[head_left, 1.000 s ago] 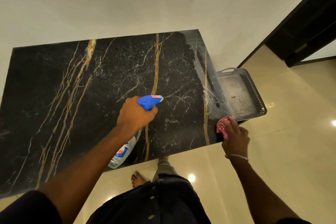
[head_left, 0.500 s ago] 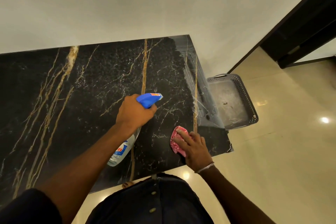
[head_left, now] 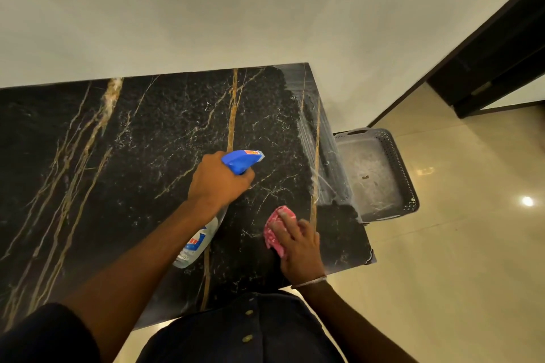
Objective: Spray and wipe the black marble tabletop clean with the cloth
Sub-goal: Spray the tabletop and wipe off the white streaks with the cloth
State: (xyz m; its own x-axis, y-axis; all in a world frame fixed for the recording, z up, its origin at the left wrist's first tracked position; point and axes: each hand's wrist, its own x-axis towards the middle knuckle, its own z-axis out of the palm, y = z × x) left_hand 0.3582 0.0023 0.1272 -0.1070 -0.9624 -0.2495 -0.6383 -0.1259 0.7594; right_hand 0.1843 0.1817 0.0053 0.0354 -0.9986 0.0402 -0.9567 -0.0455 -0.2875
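Pressing crumpled cloth (head_left: 275, 231), right hand (head_left: 299, 247) flat | left hand (head_left: 218, 183) gripping spray bottle (head_left: 240, 160) | glossy veined tabletop (head_left: 141, 162)

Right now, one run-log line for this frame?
left hand: grips spray bottle | right hand: presses pink cloth on marble tabletop | grey basket: floor, beside table

You've got black marble tabletop (head_left: 147, 156) w/ gold & white veins, pink cloth (head_left: 270, 234) lower right, blue-headed clear spray bottle (head_left: 240, 162) centre, grey perforated basket (head_left: 402, 174) right.

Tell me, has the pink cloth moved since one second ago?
Yes. The pink cloth moved left, crossing the gold vein, away from the grey basket.
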